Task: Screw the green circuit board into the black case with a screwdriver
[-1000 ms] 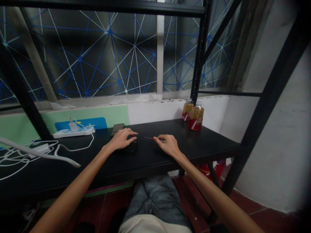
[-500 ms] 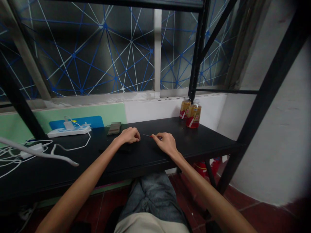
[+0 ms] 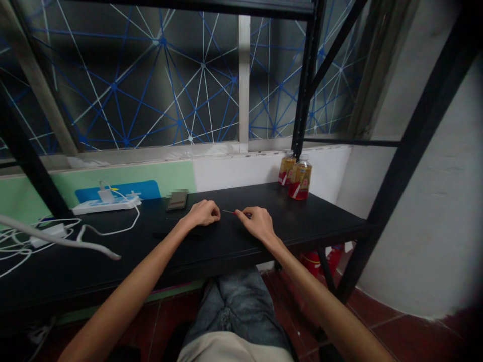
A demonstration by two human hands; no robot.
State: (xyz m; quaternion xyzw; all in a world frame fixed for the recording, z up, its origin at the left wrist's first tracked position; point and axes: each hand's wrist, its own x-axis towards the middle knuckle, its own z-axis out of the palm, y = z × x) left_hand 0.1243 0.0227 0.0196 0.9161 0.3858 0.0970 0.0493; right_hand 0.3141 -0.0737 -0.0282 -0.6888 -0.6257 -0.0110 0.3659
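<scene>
My right hand is closed around a small screwdriver with a red handle. Its thin metal shaft points left, toward my other hand. My left hand rests low over the black desk, just left of the shaft's tip, with thumb and fingers pinched together. Whatever sits between those fingertips is hidden or too small to name. Behind my left hand lies a phone on the desk. A flat dark item lies partly under my left wrist, hard to tell from the desk surface.
A white power strip with a plugged-in charger stands at the back left. White cables coil across the desk's left side. Two bottles of reddish drink stand at the back right. Black metal posts frame the desk.
My left hand has shifted slightly right, closer to the screwdriver tip, and its fingers have curled in a little. The right hand has stayed nearly still with the screwdriver.
</scene>
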